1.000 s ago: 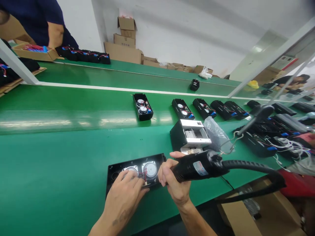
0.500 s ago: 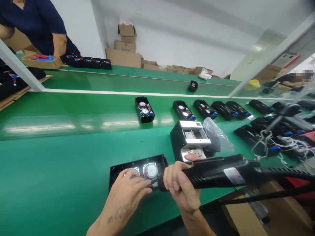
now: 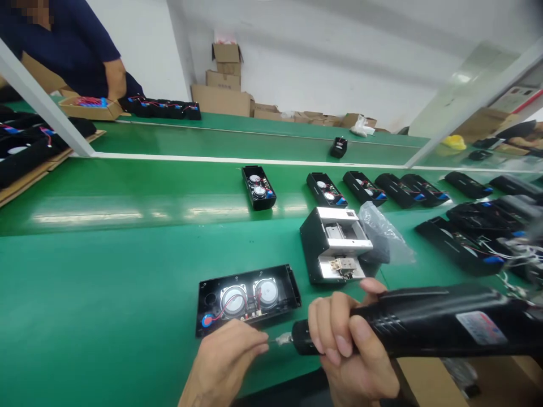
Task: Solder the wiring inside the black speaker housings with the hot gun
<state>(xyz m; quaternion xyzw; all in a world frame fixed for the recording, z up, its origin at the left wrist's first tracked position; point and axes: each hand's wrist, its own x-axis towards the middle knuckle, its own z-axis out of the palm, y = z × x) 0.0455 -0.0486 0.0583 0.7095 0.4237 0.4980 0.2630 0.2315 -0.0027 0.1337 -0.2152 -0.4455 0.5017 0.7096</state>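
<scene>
My right hand (image 3: 345, 339) is wrapped round the front of a black electric screwdriver (image 3: 428, 327), which lies almost level and points left. My left hand (image 3: 229, 356) is pinched at the tip of the screwdriver's bit (image 3: 280, 340); what its fingers hold there is too small to name. Just beyond both hands lies an open black speaker housing (image 3: 246, 298) with two round silver speakers, red wires and a blue part at its left end. Neither hand touches the housing.
A black and silver screw feeder box (image 3: 335, 244) with a plastic bag (image 3: 384, 232) stands right of the housing. More open housings (image 3: 258, 187) lie on the green conveyor belt (image 3: 106, 271) and crowd the right. Another person (image 3: 72, 48) stands at the far left by cardboard boxes (image 3: 223, 85).
Both hands have drawn back off the housing toward me. The screwdriver has swung from over the speakers to level in front of the housing. My left hand has left the speakers for the bit tip.
</scene>
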